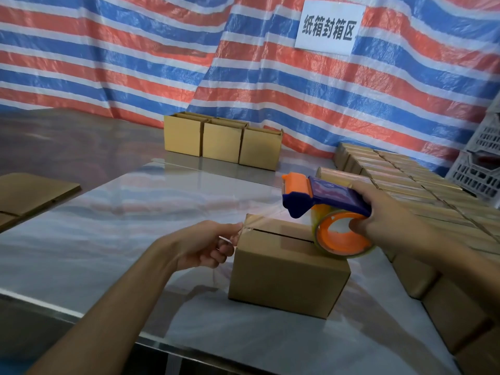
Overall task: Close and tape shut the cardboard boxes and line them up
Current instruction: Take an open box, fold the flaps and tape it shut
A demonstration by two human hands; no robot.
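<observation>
Both hands are busy at the box [286, 269], which stands on the table [121, 220] towards its front edge, flaps folded down with a dark seam running along the top. The left hand [205, 244] pinches the loose end of the tape [253, 221] between thumb and fingertips at the box's upper left edge, its other fingers curled beneath. The right hand [384, 212] grips the dispenser [324, 194], a blue body with an orange head, fingers wrapped over the top and the thumb tucked into the orange hub of the roll [351, 249]. The roll sits over the right end of the box top; whether it touches the cardboard cannot be told. Clear tape stretches from the dispenser's mouth down to the left pinch, crossing the box's top left corner. At the back of the table three boxes [221, 140] stand side by side against a red, white and blue striped tarp [108, 63]. More boxes [405, 182] are packed in tight rows along the right side, just beside the box being taped. Flat cardboard [32, 190] lies at the left. A white sign [328, 25] with dark characters hangs on the tarp, and a white crate [481, 169] stands at the far right.
</observation>
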